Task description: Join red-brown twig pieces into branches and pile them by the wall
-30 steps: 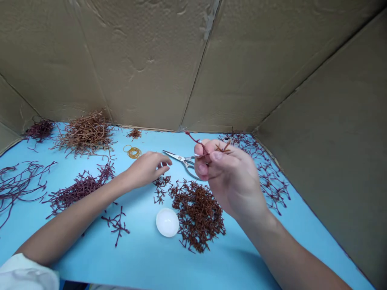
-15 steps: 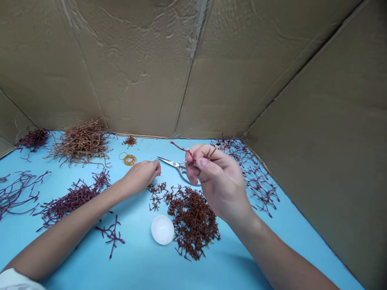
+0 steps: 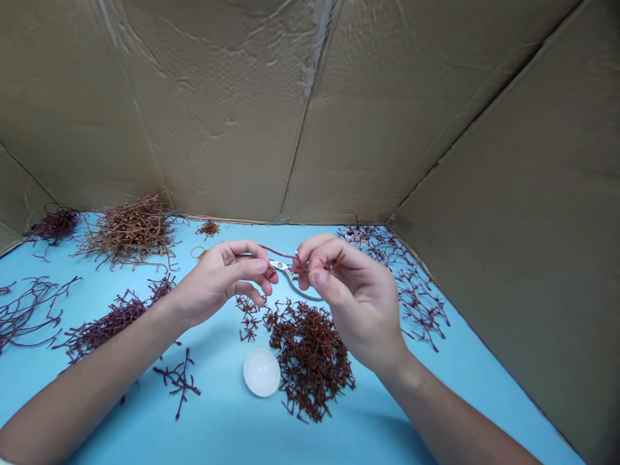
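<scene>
My right hand [image 3: 356,290] pinches a thin reddish-brown twig [image 3: 281,252] between thumb and fingers, along with a few short brown twig pieces [image 3: 336,261]. The twig reaches left to the fingertips of my left hand [image 3: 237,274]. That hand is loosely curled, thumb against the fingers; a small brown bit seems to show at the fingertips, too small to name. Scissors [image 3: 290,279] lie behind and between the hands, partly hidden. Below them is a heap of short brown twig pieces [image 3: 314,361], with a smaller scatter [image 3: 248,320] to its left.
A small white bowl [image 3: 261,372] stands left of the heap. Purple twigs [image 3: 119,316] and a loose sprig [image 3: 180,381] lie left; a brown stem pile [image 3: 133,229] is behind. More branched twigs [image 3: 411,284] spread right. Cardboard walls [image 3: 232,129] enclose the blue surface.
My left hand has risen from the table, turned over and loosened from a fist, reaching the twig's left end and covering most of the yellow rubber bands. My right hand has barely moved.
</scene>
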A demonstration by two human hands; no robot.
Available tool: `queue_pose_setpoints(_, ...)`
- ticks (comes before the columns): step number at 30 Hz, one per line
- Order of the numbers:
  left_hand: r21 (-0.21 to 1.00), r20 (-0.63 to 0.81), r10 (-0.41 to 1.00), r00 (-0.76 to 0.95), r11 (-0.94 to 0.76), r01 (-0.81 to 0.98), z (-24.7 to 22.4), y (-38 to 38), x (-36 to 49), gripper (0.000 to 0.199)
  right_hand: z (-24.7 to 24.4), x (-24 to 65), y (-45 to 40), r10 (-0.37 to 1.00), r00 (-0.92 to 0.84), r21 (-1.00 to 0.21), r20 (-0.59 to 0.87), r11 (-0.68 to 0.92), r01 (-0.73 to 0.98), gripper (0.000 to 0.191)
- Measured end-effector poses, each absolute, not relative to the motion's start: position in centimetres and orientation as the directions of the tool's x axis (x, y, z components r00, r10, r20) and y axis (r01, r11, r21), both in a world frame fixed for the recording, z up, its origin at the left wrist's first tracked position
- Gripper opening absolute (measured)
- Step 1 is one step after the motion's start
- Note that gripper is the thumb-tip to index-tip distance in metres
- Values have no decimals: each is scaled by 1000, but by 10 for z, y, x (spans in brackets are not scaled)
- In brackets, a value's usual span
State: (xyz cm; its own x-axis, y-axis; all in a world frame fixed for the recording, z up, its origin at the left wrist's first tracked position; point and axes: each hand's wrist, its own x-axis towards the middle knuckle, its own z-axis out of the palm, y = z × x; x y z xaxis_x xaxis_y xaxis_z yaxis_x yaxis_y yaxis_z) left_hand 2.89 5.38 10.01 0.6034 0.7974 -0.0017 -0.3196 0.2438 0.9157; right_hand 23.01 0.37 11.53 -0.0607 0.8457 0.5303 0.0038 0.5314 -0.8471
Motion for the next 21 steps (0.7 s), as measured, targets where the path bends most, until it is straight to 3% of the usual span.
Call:
queue_pose_setpoints(7, 881, 80, 820, 566, 207, -425, 103, 46, 31, 10, 115, 228, 1, 830, -53, -829, 555, 557, 46, 18)
queue_pose_setpoints(21, 887, 69, 792, 607, 230, -401, 105, 39, 31, 11, 115, 227, -2, 857, -57, -858, 513, 514, 11, 16)
